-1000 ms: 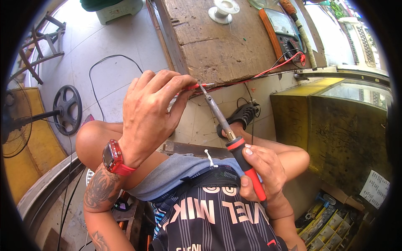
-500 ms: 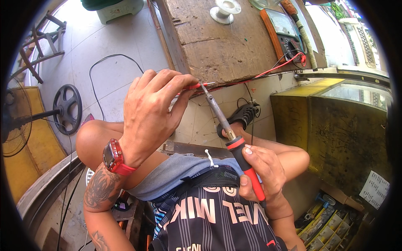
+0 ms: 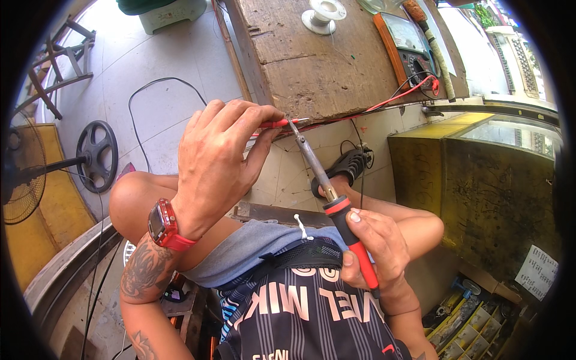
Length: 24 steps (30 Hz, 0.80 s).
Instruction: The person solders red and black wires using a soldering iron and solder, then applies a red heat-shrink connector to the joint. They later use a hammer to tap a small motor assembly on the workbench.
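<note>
Left hand (image 3: 219, 144) fingers pinch slim red plastic probe with metal tip (image 3: 276, 123), upper centre, by brown wooden counter (image 3: 324, 78) edge. Right hand (image 3: 382, 246) fingers grip red-and-black-handled soldering iron (image 3: 327, 187), tip at probe's metal. Best: steady both, heat away from left fingers.

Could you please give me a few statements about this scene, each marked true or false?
1. The right hand holds the soldering iron. True.
2. The left hand holds the spool. False: it holds a red probe; the spool is on the wooden table.
3. The multimeter is on the wooden table. True.
4. The watch is on the right wrist. False: it is on the left wrist.
</note>
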### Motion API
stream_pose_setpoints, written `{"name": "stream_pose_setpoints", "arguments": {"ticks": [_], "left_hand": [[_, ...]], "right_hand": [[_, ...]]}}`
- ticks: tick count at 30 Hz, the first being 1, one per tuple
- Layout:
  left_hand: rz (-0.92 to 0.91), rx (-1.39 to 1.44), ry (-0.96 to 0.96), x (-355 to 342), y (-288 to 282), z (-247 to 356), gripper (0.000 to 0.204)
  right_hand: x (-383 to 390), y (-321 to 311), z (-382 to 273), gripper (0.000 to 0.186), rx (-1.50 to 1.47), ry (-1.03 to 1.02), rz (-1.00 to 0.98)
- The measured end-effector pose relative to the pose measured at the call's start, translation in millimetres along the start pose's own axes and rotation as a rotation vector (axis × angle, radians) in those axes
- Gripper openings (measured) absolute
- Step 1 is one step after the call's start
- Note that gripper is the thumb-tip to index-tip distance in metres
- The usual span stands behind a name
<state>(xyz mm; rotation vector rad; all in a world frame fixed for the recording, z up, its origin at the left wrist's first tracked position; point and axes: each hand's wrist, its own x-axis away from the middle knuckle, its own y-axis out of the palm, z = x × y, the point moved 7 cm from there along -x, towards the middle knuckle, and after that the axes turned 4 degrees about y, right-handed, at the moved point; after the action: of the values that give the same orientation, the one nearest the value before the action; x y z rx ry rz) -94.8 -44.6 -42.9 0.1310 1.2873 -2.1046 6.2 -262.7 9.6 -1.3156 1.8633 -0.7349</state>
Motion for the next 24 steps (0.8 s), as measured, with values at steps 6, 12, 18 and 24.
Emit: {"name": "stream_pose_setpoints", "arguments": {"ticks": [6, 12, 18, 24], "left_hand": [[-0.008, 0.006, -0.009, -0.2, 0.0, -0.4, 0.022], [-0.002, 0.009, -0.007, -0.1, -0.1, -0.3, 0.021], [0.008, 0.0, 0.0, 0.7, 1.3, -1.6, 0.021], [0.011, 0.002, 0.001, 1.5, 1.7, -2.4, 0.021]], "right_hand": [[-0.2, 0.2, -1.3, 0.055, 0.016, -0.002, -0.009], [-1.1, 1.3, -3.0, 0.055, 0.03, -0.017, -0.009], [-1.0, 1.8, -4.7, 0.054, 0.041, -0.02, -0.011], [-1.3, 2.4, -5.1, 0.053, 0.04, -0.016, -0.012]]}}
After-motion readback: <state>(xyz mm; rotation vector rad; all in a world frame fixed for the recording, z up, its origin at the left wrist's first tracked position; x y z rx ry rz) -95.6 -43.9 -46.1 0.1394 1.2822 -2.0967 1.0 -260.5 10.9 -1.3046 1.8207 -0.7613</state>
